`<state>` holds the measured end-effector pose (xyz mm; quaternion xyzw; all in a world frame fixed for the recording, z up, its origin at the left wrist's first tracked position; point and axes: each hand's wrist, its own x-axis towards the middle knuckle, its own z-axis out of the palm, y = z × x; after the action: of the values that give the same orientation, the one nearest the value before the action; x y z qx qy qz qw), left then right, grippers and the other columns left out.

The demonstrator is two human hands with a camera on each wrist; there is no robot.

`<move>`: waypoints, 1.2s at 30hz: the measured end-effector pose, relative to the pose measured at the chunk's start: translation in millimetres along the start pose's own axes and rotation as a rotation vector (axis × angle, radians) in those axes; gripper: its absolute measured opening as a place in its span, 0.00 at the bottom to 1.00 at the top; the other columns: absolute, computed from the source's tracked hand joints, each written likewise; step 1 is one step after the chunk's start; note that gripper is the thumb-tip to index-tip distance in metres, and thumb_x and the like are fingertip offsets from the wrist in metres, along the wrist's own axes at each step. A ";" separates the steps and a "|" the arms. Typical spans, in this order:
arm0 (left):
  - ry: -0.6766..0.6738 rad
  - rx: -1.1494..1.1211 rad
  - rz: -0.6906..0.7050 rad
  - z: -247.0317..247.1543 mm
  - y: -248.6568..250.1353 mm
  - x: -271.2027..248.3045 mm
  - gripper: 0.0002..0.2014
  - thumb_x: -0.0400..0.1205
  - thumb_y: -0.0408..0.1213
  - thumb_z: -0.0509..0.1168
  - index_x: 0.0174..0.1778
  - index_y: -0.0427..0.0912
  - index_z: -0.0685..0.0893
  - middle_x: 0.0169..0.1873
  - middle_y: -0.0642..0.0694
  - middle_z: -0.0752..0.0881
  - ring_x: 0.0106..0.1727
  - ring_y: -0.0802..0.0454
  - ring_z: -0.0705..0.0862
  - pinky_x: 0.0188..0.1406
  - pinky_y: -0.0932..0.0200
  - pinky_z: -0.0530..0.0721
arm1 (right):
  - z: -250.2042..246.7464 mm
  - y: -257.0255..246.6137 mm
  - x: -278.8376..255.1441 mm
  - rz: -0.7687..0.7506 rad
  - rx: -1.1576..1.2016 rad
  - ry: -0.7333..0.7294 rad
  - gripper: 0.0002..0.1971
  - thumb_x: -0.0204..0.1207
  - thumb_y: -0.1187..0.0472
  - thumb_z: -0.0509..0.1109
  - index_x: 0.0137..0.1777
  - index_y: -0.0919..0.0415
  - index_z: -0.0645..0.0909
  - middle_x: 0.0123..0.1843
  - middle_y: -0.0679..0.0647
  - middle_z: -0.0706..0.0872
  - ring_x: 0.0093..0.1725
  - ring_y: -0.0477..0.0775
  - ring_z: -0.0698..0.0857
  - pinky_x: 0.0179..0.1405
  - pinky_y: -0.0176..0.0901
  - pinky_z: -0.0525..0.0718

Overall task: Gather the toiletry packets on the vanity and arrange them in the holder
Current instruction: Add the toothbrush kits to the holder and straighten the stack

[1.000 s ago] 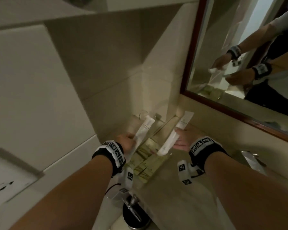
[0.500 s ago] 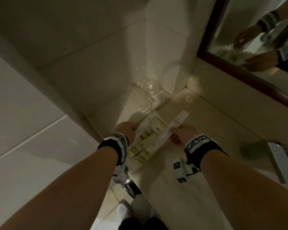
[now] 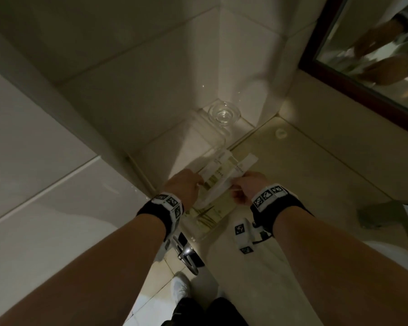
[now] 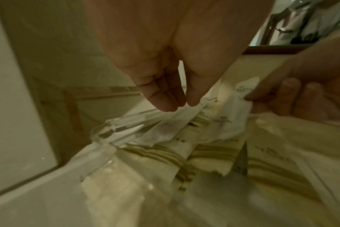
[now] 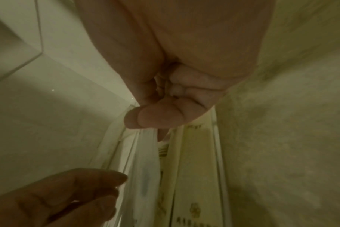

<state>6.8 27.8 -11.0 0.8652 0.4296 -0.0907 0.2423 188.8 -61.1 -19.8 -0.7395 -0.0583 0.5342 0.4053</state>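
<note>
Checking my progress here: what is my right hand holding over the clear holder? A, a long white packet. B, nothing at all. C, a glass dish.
A: the right hand pinches a long white packet above the clear holder.

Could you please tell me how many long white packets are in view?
2. One white packet is held by the left hand over the clear holder; the other white packet is pinched by the right hand beside it. Striped packets may hide more.
</note>
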 end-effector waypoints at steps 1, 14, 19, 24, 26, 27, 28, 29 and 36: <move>-0.025 0.015 0.019 4.1 -4.4 -4.1 0.18 0.89 0.39 0.53 0.73 0.51 0.79 0.71 0.46 0.75 0.69 0.46 0.77 0.66 0.60 0.73 | 5.0 -0.5 0.9 0.000 -0.003 -0.010 0.03 0.81 0.68 0.70 0.49 0.63 0.86 0.24 0.57 0.87 0.19 0.53 0.83 0.21 0.40 0.81; 0.019 0.115 0.078 34.7 -29.1 -27.1 0.23 0.81 0.47 0.64 0.73 0.48 0.76 0.69 0.43 0.74 0.68 0.42 0.74 0.67 0.48 0.78 | 6.4 -18.8 17.8 -0.187 -0.591 0.067 0.07 0.80 0.62 0.68 0.54 0.63 0.83 0.42 0.57 0.87 0.37 0.55 0.88 0.32 0.39 0.86; 0.047 0.117 0.076 36.4 -31.3 -32.1 0.22 0.83 0.54 0.59 0.74 0.55 0.75 0.69 0.46 0.73 0.71 0.43 0.72 0.71 0.46 0.74 | 2.0 -31.2 23.6 -0.293 -0.747 0.168 0.17 0.81 0.60 0.64 0.70 0.57 0.78 0.63 0.60 0.86 0.57 0.63 0.87 0.56 0.49 0.86; 0.093 0.114 0.056 41.0 -34.9 -37.7 0.23 0.83 0.48 0.62 0.76 0.61 0.71 0.67 0.47 0.72 0.70 0.44 0.72 0.68 0.47 0.77 | 3.9 -21.9 27.0 -0.419 -0.980 0.129 0.20 0.83 0.60 0.63 0.75 0.52 0.78 0.75 0.58 0.78 0.68 0.60 0.81 0.59 0.41 0.77; 0.123 0.109 0.046 43.1 -35.5 -37.8 0.24 0.82 0.46 0.63 0.76 0.62 0.71 0.66 0.48 0.72 0.69 0.44 0.72 0.68 0.48 0.76 | 5.4 -18.3 27.4 -0.419 -1.079 0.100 0.20 0.86 0.60 0.60 0.76 0.54 0.77 0.78 0.57 0.74 0.72 0.59 0.78 0.65 0.39 0.75; 0.138 0.105 0.047 44.1 -35.6 -37.4 0.24 0.82 0.46 0.63 0.76 0.63 0.71 0.65 0.48 0.73 0.68 0.44 0.72 0.68 0.49 0.75 | 5.4 -18.0 26.6 -0.407 -1.120 0.091 0.19 0.87 0.59 0.58 0.77 0.54 0.76 0.79 0.57 0.73 0.73 0.59 0.77 0.67 0.40 0.75; 0.149 0.101 0.049 45.2 -35.7 -36.8 0.24 0.82 0.46 0.64 0.76 0.63 0.71 0.64 0.48 0.73 0.68 0.44 0.72 0.69 0.49 0.75 | 4.6 -18.0 26.6 -0.393 -1.131 0.095 0.20 0.87 0.59 0.58 0.77 0.54 0.75 0.80 0.57 0.72 0.74 0.60 0.76 0.68 0.41 0.75; 0.155 0.096 0.049 46.1 -35.4 -36.2 0.24 0.82 0.46 0.64 0.76 0.63 0.72 0.63 0.48 0.73 0.67 0.44 0.71 0.70 0.49 0.75 | 3.8 -18.6 27.7 -0.403 -1.123 0.104 0.20 0.87 0.59 0.58 0.77 0.53 0.76 0.80 0.57 0.72 0.73 0.60 0.77 0.68 0.42 0.75; 0.198 -0.001 0.000 49.0 -32.0 -33.7 0.25 0.81 0.45 0.65 0.75 0.65 0.73 0.63 0.47 0.71 0.67 0.44 0.72 0.72 0.50 0.74 | 0.0 -29.2 42.9 -0.399 -0.839 0.182 0.10 0.80 0.64 0.65 0.54 0.48 0.83 0.59 0.54 0.88 0.49 0.55 0.84 0.51 0.40 0.81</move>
<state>-36.7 -3.7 -52.1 0.8699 0.4513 -0.0046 0.1991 217.1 -19.4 -32.3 -0.8577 -0.3740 0.3092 0.1698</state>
